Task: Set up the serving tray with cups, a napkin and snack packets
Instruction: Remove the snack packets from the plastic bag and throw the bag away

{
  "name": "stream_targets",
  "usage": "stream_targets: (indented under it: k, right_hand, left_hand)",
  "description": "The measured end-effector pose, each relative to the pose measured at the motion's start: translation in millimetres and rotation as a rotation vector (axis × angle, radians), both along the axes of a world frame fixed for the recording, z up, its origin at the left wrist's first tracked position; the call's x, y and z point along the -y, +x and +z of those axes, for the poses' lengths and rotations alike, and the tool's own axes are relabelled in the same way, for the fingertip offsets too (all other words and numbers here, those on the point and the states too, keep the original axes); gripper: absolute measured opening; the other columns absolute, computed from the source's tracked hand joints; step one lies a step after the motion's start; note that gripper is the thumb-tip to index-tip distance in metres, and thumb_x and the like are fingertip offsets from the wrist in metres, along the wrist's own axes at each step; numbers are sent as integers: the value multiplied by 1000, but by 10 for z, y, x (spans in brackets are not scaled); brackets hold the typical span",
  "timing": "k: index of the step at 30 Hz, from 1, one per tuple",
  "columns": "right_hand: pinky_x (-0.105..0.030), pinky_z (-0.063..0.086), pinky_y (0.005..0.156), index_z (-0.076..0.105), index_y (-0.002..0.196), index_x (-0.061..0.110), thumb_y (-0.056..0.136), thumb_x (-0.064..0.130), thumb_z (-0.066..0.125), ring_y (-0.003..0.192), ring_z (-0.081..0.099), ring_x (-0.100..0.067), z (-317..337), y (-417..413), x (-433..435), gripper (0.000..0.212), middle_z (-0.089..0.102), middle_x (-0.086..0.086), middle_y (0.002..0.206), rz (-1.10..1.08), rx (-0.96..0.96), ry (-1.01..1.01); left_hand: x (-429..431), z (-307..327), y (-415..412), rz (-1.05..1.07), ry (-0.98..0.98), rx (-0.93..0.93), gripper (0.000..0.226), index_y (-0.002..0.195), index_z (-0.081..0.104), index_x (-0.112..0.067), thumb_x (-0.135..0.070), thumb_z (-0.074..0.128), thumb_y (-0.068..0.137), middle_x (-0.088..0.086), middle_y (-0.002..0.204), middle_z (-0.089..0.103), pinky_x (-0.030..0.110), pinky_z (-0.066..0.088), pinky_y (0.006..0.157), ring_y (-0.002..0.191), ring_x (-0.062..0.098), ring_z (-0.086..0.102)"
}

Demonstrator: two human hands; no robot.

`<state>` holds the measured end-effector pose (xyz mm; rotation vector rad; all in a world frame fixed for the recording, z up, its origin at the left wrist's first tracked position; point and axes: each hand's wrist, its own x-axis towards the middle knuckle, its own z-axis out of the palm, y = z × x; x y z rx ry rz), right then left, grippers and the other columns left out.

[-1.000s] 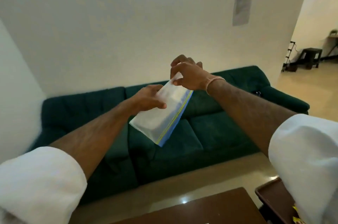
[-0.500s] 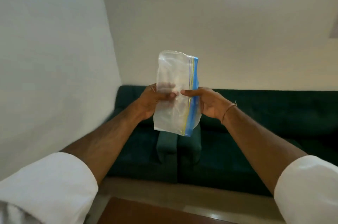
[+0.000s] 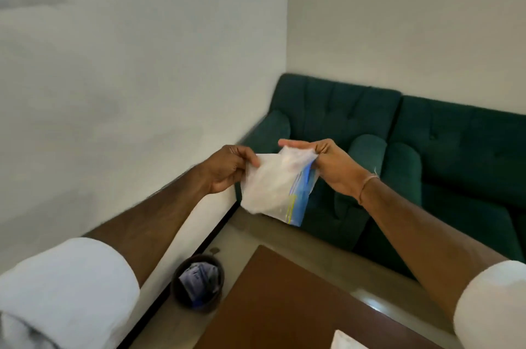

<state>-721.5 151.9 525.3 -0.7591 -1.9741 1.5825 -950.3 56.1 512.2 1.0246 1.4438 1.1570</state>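
Note:
A clear plastic zip bag (image 3: 273, 189) with a blue and yellow seal strip hangs in the air between my hands. My left hand (image 3: 227, 167) pinches its upper left corner. My right hand (image 3: 327, 166) grips its upper right edge near the seal. The bag looks crumpled and slack, held above the floor in front of a green sofa. No tray, cups or snack packets are in view.
A brown wooden table (image 3: 284, 306) fills the lower middle, with a white item (image 3: 345, 341) at its near edge. A dark round bin (image 3: 199, 283) with paper inside stands by the left wall. A green sofa (image 3: 427, 149) lines the far wall.
My view has swung left and down, bringing the bin and table corner into sight. The bag was upright between my hands; it is now lower, crumpled and pulled apart at its top.

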Motion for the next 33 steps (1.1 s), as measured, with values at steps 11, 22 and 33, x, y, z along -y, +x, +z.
stream_targets:
  k: [11, 22, 33]
  right_hand:
    - [-35, 30, 116, 47, 149, 20, 87, 18, 66, 143, 36, -28, -2348, -2553, 147, 64, 35, -6, 159, 705, 963, 560]
    - [-52, 9, 123, 29, 157, 22, 91, 25, 60, 156, 3, -27, -5927, -3852, 397, 73, 8, 2, 170, 834, 1132, 603]
    - [-50, 14, 120, 52, 136, 19, 93, 34, 52, 137, 43, -30, -8174, -4269, 624, 46, 51, -9, 145, 936, 1242, 511]
  left_hand:
    - [567, -2371, -2420, -218, -359, -586, 59, 120, 71, -8, 24, 40, 80, 5, 140, 59, 6, 36, 95, 132, 21, 50]
    - [914, -5589, -3250, -345, -568, -670, 44, 135, 57, -6, -9, 65, 92, 15, 136, 60, 38, 44, 106, 122, 28, 58]
    - [1011, -7785, -3275, -577, -830, -924, 22, 109, 62, -24, -39, 54, 95, -2, 96, 62, 45, 26, 113, 106, 22, 59]
